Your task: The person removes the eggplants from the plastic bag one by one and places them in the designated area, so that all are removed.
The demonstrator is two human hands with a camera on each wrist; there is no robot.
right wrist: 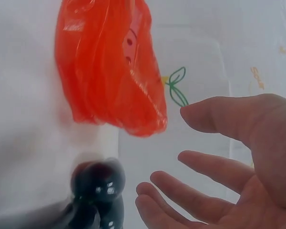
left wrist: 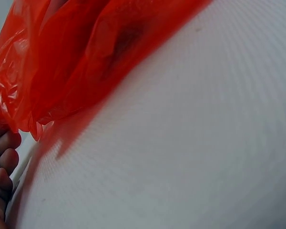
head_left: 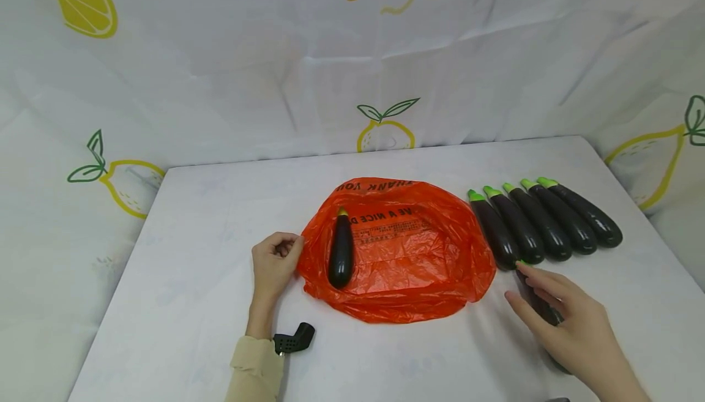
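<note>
A red plastic bag (head_left: pixel 393 267) with black lettering lies spread with its mouth facing up, and one eggplant (head_left: pixel 341 252) rests inside at its left. My left hand (head_left: pixel 275 264) pinches the bag's left edge between thumb and curled fingers; the left wrist view shows those fingers (left wrist: pixel 7 160) right at the red plastic. Over a separate eggplant (head_left: pixel 533 297) at the front right hovers my right hand (head_left: pixel 575 322), thumb and fingers spread apart. That eggplant is partly hidden by the hand. In the right wrist view the palm holds nothing.
Several dark eggplants (head_left: pixel 545 224) with green stems lie side by side to the right of the bag. A black wrist camera (head_left: pixel 294 339) sticks out from the left sleeve (head_left: pixel 256 368). Behind the white table (head_left: pixel 204 224) hangs a lemon-print cloth (head_left: pixel 237 84).
</note>
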